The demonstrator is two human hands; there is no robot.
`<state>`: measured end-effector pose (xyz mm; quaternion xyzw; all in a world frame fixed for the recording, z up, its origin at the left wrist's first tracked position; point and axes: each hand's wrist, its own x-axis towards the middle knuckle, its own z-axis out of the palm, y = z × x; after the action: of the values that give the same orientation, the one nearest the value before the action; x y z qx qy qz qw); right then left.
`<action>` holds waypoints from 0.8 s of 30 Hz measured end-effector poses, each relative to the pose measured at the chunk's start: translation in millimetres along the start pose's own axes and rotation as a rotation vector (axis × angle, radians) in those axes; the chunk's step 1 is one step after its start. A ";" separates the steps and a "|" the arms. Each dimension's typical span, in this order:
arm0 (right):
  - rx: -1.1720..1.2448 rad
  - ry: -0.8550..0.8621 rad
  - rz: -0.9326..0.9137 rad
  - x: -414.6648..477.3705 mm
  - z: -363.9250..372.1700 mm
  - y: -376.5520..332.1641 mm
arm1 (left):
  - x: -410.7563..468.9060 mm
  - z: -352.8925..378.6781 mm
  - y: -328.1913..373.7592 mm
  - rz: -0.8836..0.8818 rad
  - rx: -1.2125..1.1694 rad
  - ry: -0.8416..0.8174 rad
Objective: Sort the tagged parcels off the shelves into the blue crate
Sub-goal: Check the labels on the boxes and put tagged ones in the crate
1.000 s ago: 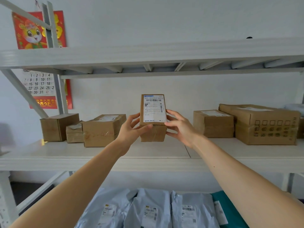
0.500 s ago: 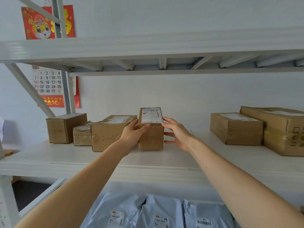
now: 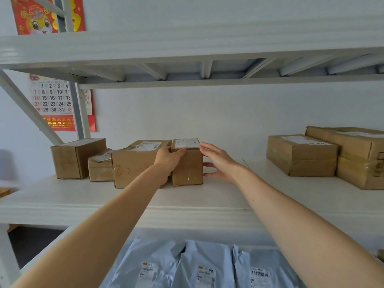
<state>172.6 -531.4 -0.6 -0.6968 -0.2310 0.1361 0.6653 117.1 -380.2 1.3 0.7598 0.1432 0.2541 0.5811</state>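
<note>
Left hand point(image 3: 169, 161) grips small parcel point(image 3: 188, 169); right hand point(image 3: 220, 163) splayed open beside it (I fear my wedged left knuckles dragging the neighbouring box point(image 3: 133, 163)).

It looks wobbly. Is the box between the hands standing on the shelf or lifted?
Standing: the small cardboard box sits flat on the shelf, no gap.

Diffuse, fairly bright light falls evenly on the middle shelf point(image 3: 228, 196), and a pale blue cast tints the wall point(image 3: 207, 113) behind it. Above it, the underside of the upper shelf point(image 3: 187, 72) lies in soft shade; below its left end the floor point(image 3: 31, 244) is dark. Wide-angle distortion bows the shelf's front edge toward the frame borders. Fine print on the parcel point(image 3: 187, 165) standing on it is blurred.
</note>
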 end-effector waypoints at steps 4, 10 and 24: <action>-0.050 0.010 -0.036 -7.1 -7.5 -7.0 | 2.0 -2.4 17.3 0.085 0.133 0.029; -0.103 0.076 -0.110 -21.7 -23.3 -28.8 | -8.2 -0.1 49.4 0.292 0.188 0.039; -0.190 0.332 -0.180 -79.8 -124.3 -50.8 | -45.0 100.8 85.2 0.379 0.032 -0.161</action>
<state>158.9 -678.5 50.0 -0.7459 -0.1913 -0.0629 0.6349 128.8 -509.1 53.1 0.8002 -0.0450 0.2948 0.5202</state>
